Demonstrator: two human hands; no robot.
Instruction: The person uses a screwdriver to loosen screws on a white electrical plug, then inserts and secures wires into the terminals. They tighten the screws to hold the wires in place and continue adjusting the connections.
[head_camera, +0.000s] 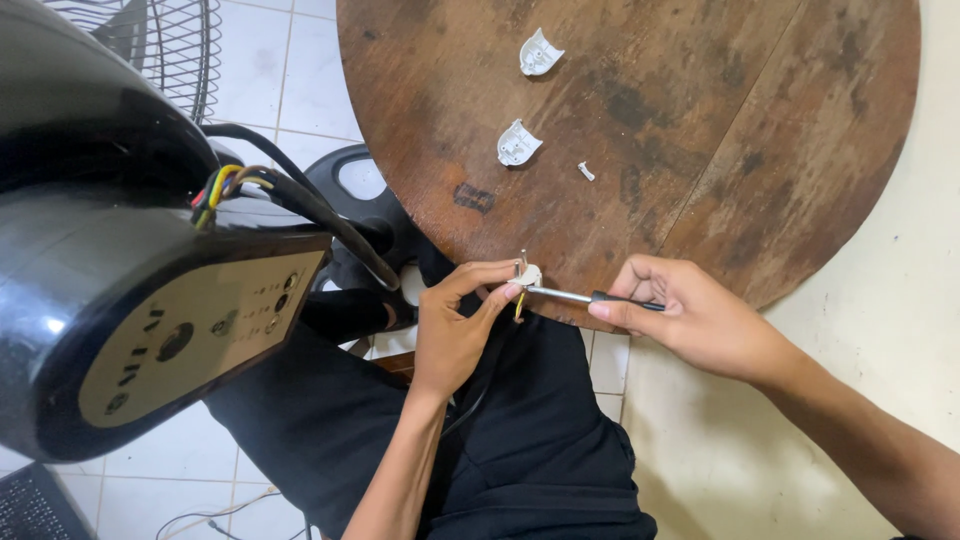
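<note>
Round, worn brown wooden desk (700, 130) carries two white plastic plug shells (518, 143) and a small white screw (586, 171). At its near edge, left hand (452, 325) fingers pinch a white plug core (527, 275); right hand (690, 310) fingers grip a slim black-handled screwdriver (590, 297), its tip touching the core.

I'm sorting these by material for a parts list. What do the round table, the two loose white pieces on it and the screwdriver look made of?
Round table: likely wood, worn and stained, grain visible. Two white pieces: probably moulded plastic, matte. Screwdriver in the right hand: shiny metal shaft; dark handle, perhaps plastic.
</note>
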